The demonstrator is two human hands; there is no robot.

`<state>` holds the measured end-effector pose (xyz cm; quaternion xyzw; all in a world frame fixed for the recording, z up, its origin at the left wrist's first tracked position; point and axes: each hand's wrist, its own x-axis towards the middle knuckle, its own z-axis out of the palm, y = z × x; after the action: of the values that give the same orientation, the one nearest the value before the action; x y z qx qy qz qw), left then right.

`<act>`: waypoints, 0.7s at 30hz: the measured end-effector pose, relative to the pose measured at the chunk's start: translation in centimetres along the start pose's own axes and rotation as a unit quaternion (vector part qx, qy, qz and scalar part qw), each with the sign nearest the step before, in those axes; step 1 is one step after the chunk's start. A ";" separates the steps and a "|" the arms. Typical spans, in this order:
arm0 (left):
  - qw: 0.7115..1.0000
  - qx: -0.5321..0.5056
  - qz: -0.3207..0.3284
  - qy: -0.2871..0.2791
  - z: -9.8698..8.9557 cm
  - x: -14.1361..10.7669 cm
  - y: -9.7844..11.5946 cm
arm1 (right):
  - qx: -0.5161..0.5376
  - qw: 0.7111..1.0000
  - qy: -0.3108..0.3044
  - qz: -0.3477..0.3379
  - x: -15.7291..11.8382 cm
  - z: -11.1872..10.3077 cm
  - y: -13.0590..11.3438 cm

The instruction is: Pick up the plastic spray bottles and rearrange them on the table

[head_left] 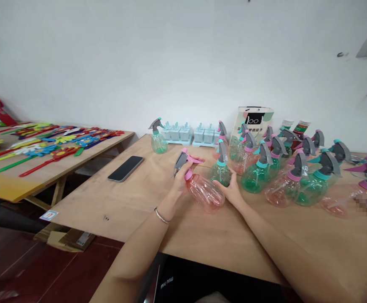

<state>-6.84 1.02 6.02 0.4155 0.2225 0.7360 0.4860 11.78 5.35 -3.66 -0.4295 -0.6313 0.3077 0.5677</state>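
Note:
A pink spray bottle (206, 193) with a grey head and pink trigger is tilted in front of me. My left hand (180, 179) is closed around its neck, just below the spray head. My right hand (230, 189) curls around the lower part of a green spray bottle (220, 171) with a turquoise collar, thumb across the front. The pink bottle's base comes close to that thumb; whether they touch I cannot tell. Right of my hand, another green spray bottle (255, 179) stands on the wooden table (132, 210).
Several more pink and green spray bottles crowd the right side. Light-blue popsicle molds (181, 135), a green spray bottle (159, 143) and a paper bag (251, 124) stand along the wall. A phone (125, 168) lies at left. Colourful hand-shaped clappers (60, 153) cover the neighbouring table.

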 end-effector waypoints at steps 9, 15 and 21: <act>0.995 0.092 0.040 0.004 -0.3 -0.1 0.6 | -0.004 1.000 0.000 0.019 -0.2 -0.1 -0.4; 0.980 0.194 0.038 0.009 -0.4 0.2 1.5 | 0.002 1.000 0.004 0.023 -0.2 0.1 -0.2; 0.923 0.373 0.059 0.073 -5.1 3.1 5.5 | -0.010 1.000 -0.004 0.029 -0.3 0.0 -0.3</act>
<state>-14.55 1.84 8.48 0.5242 0.4908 0.6555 0.2338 11.67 4.95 -3.51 -0.4521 -0.6237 0.3194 0.5518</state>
